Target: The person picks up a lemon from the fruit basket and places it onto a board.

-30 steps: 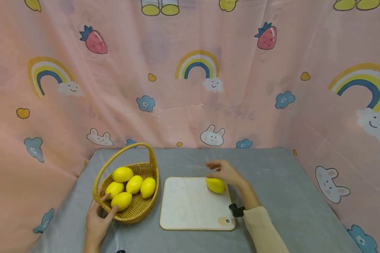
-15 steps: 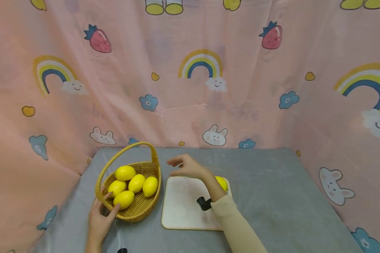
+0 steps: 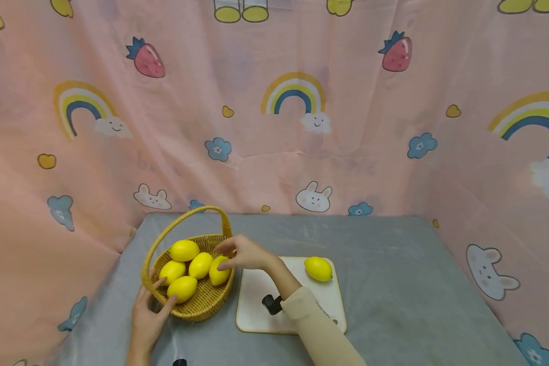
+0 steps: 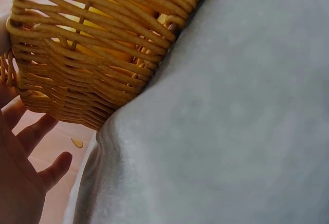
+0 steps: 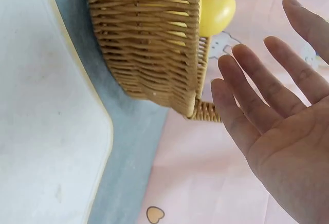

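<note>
Head: L hand (image 3: 148, 317) at basket's (image 3: 196, 315) near-L rim, fingers apart, thumb + index tips over edge. R hand (image 3: 249, 253) by rightmost of 5 lemons (image 3: 200, 265) in basket, fingers + thumb apart. Extra lemon (image 3: 318, 269) on bd. (image 3: 256, 305), far R corner.

L wrist: fingers spread alongside wicker.

R wrist: fingers straight, spread, just beside rim lemon.

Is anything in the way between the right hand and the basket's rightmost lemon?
Nothing visible: the right hand hovers right by the rightmost lemon, and the basket's handle stands beyond, not between them.
</note>
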Action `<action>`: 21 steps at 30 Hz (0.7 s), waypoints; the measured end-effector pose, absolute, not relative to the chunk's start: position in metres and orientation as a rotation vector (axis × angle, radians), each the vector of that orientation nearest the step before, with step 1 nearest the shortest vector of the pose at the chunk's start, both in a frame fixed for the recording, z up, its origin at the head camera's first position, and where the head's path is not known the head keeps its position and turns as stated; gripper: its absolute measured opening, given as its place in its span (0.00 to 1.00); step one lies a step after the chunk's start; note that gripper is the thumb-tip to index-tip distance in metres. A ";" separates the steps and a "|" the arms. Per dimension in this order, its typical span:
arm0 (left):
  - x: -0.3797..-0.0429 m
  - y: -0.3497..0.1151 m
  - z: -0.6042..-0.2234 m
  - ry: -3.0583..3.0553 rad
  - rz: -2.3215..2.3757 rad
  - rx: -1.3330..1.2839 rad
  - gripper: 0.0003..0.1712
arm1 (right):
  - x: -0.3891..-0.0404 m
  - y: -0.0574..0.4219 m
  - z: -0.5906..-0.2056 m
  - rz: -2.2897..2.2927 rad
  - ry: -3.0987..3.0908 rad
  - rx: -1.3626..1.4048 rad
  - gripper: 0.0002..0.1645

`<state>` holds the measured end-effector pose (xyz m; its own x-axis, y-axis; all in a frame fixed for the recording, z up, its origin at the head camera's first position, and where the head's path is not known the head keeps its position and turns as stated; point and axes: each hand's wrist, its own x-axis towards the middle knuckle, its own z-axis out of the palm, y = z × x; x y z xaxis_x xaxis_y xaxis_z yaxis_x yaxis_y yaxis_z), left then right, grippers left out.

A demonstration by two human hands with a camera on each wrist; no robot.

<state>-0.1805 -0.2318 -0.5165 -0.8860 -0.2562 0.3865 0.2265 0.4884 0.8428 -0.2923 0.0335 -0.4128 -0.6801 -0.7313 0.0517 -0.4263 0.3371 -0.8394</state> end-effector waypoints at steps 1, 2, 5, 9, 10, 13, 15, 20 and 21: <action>-0.180 -0.232 -0.516 -2.272 -1.383 0.025 0.27 | -0.292 0.031 -0.413 -1.261 2.274 -1.029 0.28; -0.180 -0.232 -0.516 -2.273 -1.385 0.022 0.28 | -0.292 0.029 -0.414 -1.250 2.275 -1.027 0.28; -0.180 -0.232 -0.516 -2.274 -1.392 0.028 0.28 | -0.292 0.023 -0.416 -1.218 2.278 -1.026 0.28; -0.181 -0.232 -0.518 -2.267 -1.398 0.034 0.28 | -0.291 0.017 -0.421 -1.178 2.292 -1.032 0.27; -0.181 -0.232 -0.518 -2.261 -1.400 0.034 0.27 | -0.291 0.015 -0.422 -1.165 2.299 -1.035 0.27; -0.181 -0.232 -0.519 -2.253 -1.407 0.036 0.27 | -0.290 0.011 -0.424 -1.130 2.324 -1.051 0.26; -0.181 -0.232 -0.519 -2.249 -1.415 0.038 0.27 | -0.290 0.009 -0.425 -1.115 2.335 -1.061 0.26; -0.183 -0.234 -0.520 -2.237 -1.422 0.027 0.27 | -0.289 0.004 -0.425 -1.048 2.379 -1.058 0.25; -0.183 -0.234 -0.520 -2.236 -1.421 0.022 0.27 | -0.289 0.003 -0.426 -1.023 2.395 -1.054 0.25</action>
<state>-0.1826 -0.2339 -0.5203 -0.8811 -0.2668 0.3904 0.2402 0.4585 0.8556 -0.2892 0.0026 -0.4258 -0.6713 -0.7411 -0.0122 -0.5037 0.4682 -0.7260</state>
